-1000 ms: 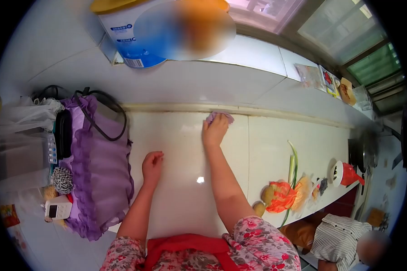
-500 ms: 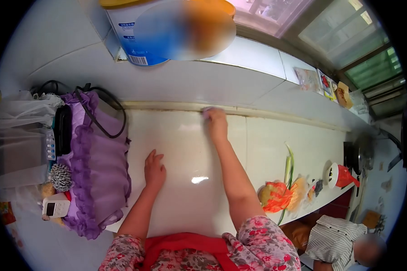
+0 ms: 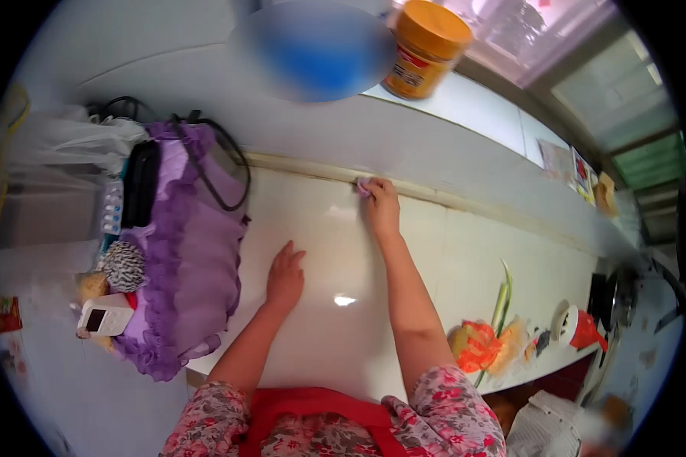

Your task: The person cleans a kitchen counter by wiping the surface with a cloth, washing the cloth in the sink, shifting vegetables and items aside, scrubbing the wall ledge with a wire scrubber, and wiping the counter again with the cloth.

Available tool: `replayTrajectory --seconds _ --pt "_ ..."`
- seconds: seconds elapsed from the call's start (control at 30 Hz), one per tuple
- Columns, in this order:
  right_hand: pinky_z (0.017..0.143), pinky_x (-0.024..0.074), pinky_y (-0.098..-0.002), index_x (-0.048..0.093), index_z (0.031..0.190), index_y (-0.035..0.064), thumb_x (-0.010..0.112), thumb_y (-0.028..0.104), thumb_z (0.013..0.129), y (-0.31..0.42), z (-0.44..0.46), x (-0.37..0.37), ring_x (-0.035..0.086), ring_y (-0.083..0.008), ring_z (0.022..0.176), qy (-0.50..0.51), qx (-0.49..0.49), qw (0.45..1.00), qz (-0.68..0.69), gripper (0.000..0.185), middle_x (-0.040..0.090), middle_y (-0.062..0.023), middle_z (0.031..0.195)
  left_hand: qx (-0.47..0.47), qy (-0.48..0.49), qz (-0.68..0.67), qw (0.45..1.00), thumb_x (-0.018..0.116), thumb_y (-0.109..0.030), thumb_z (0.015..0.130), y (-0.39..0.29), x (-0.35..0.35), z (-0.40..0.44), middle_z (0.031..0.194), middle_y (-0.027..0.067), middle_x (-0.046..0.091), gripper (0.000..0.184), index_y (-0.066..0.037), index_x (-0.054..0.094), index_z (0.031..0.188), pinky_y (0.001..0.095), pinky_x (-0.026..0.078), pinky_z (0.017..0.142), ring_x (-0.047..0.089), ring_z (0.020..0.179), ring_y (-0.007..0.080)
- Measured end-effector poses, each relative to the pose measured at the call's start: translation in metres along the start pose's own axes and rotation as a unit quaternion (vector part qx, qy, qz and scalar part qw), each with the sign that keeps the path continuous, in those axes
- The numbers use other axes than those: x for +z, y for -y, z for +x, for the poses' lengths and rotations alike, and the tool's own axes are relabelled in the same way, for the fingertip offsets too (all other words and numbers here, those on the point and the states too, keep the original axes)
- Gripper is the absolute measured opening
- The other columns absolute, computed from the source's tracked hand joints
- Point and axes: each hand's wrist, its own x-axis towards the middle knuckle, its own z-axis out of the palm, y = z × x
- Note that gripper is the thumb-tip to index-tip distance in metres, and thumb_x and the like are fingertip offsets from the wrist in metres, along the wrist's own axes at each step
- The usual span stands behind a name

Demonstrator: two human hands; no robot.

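Purple cloth (image 3: 363,187): slid closer to the ruffled cover (image 3: 198,259) since the earlier frame; lies right of that cover, apart from it, along the back strip (image 3: 312,168).
Right hand (image 3: 383,206): grip pinching the cloth, farther from the cover than the left.
Left hand (image 3: 285,276): grip spread, just right of the cover; whether it touches the desk (image 3: 320,350), I cannot tell.
Stroke: even fingertip pressure, cloth bunched thick, following the strip, seems best.
Cloth's look: small, pale, crumpled, partly hidden by fingers.
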Motion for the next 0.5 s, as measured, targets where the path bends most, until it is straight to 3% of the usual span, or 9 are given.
replayTrajectory --seconds 0.03,0.07,0.13,0.2,0.3,0.37,0.4,0.47,0.5 --pt "0.085 0.0482 -0.0399 0.067 0.098 0.0031 0.056 -0.008 0.074 0.005 0.0 0.002 0.059 -0.0331 0.097 0.074 0.013 0.996 0.049 0.029 0.065 -0.0135 0.102 0.015 0.002 -0.002 1.0 0.059 -0.001 0.081 -0.002 0.001 0.003 0.145 0.0144 0.037 0.044 -0.009 0.052 0.123 0.0406 0.032 0.109 0.034 0.133 0.0317" --pt "0.085 0.0482 -0.0399 0.067 0.098 0.0031 0.056 -0.008 0.074 0.012 -0.003 0.014 0.059 -0.0331 0.097 0.083 0.009 0.995 0.053 0.029 0.065 -0.0135 0.102 0.014 0.002 -0.02 1.0 0.06 -0.001 0.08 0.0 -0.001 0.002 0.144 0.0144 0.037 0.045 -0.007 0.051 0.124 0.0405 0.033 0.108 0.036 0.132 0.0313" --pt "0.084 0.0484 -0.04 0.067 0.1 0.004 0.057 -0.008 0.074 0.047 -0.007 0.042 0.06 -0.0319 0.095 0.0 -0.09 0.992 0.089 0.03 0.065 -0.0123 0.1 0.01 -0.004 -0.022 1.0 0.06 -0.001 0.08 0.002 -0.001 0.0 0.144 0.0142 0.038 0.045 -0.006 0.051 0.124 0.0402 0.033 0.108 0.037 0.131 0.0312" --pt "0.084 0.0486 -0.0352 0.066 0.1 0.0043 0.054 -0.004 0.078 0.069 -0.001 0.079 0.059 -0.0315 0.099 0.052 -0.097 0.99 0.082 0.026 0.064 -0.0135 0.105 0.013 -0.01 -0.018 1.0 0.061 -0.001 0.08 0.005 -0.002 0.0 0.143 0.014 0.039 0.045 -0.005 0.051 0.124 0.04 0.034 0.108 0.038 0.13 0.0311" --pt "0.089 0.046 -0.0377 0.066 0.099 0.0056 0.055 0.003 0.079 0.094 0.015 0.152 0.057 -0.0312 0.104 0.13 -0.12 0.975 0.132 0.023 0.062 -0.0131 0.11 0.042 -0.009 -0.024 0.999 0.062 -0.001 0.079 0.01 -0.003 0.003 0.141 0.0144 0.04 0.046 -0.003 0.05 0.124 0.0389 0.034 0.107 0.039 0.13 0.0308" --pt "0.095 0.0413 -0.0432 0.066 0.101 0.0074 0.055 0.01 0.081 0.1 0.019 0.198 0.054 -0.0307 0.11 0.237 -0.178 0.952 -0.079 0.023 0.06 -0.0118 0.115 0.026 0.006 0.029 0.999 0.061 -0.002 0.08 0.014 0.004 0.003 0.139 0.0149 0.042 0.047 -0.004 0.05 0.126 0.038 0.035 0.107 0.04 0.129 0.0309" --pt "0.095 0.0413 -0.0432 0.066 0.101 0.0074 0.055 0.01 0.081 0.102 0.019 0.199 0.054 -0.0307 0.11 0.237 -0.171 0.953 -0.081 0.023 0.06 -0.0118 0.115 0.042 0.018 -0.007 0.999 0.059 -0.003 0.081 0.017 0.003 0.006 0.14 0.0157 0.041 0.049 -0.005 0.048 0.129 0.0386 0.032 0.109 0.038 0.13 0.0296" --pt "0.099 0.0369 -0.0473 0.064 0.106 0.0081 0.055 0.011 0.081 0.104 0.012 0.197 0.051 -0.0303 0.116 0.129 -0.221 0.957 -0.139 0.027 0.058 -0.0106 0.121 0.049 0.034 0.012 0.998 0.059 -0.004 0.082 0.022 0.001 0.005 0.141 0.0152 0.04 0.049 -0.005 0.047 0.13 0.0389 0.031 0.11 0.037 0.132 0.0284" --pt "0.099 0.0369 -0.0473 0.064 0.106 0.0081 0.055 0.011 0.081 0.094 0.008 0.19 0.051 -0.0303 0.116 0.137 -0.219 0.956 -0.141 0.027 0.058 -0.0106 0.121 0.051 0.039 0.03 0.997 0.059 -0.004 0.083 0.016 -0.004 0.003 0.143 0.0148 0.039 0.05 -0.006 0.046 0.131 0.0393 0.029 0.111 0.036 0.133 0.0272"
